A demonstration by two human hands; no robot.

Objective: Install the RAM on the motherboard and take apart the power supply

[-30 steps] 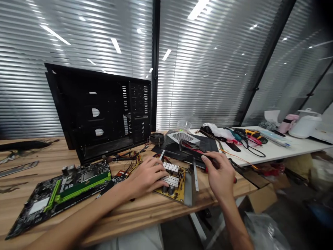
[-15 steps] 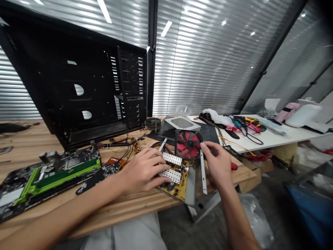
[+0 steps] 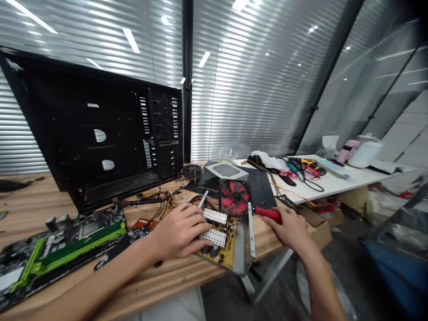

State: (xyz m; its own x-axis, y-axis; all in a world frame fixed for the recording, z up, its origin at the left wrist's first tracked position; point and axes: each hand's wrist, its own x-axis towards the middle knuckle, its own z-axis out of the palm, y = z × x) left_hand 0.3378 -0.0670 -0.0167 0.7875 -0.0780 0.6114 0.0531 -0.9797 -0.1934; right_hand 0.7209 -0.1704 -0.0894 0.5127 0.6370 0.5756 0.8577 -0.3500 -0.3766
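My left hand (image 3: 180, 229) lies over the left side of an opened power supply, its curled fingers gripping around the white perforated heat sinks (image 3: 214, 237). The yellow circuit board (image 3: 228, 255) shows beneath them. At the board's far end a fan with red blades and a black frame (image 3: 235, 197) is tilted up. My right hand (image 3: 290, 225) is closed on the red handle of a screwdriver (image 3: 269, 214), which lies low by the table edge and points left toward the fan. A thin metal strip (image 3: 251, 232) of the casing stands along the board's right side.
A black computer case (image 3: 100, 133) stands at the back left. A motherboard (image 3: 67, 243) lies in front of it. Loose cables (image 3: 163, 200), a small fan (image 3: 191, 172) and a perforated metal cover (image 3: 226, 170) lie behind the power supply. A white table (image 3: 334, 180) holds tools.
My right hand has left the metal strip and moved right to the screwdriver, taking hold of its handle. My left hand stays on the power supply. The camera view has shifted.
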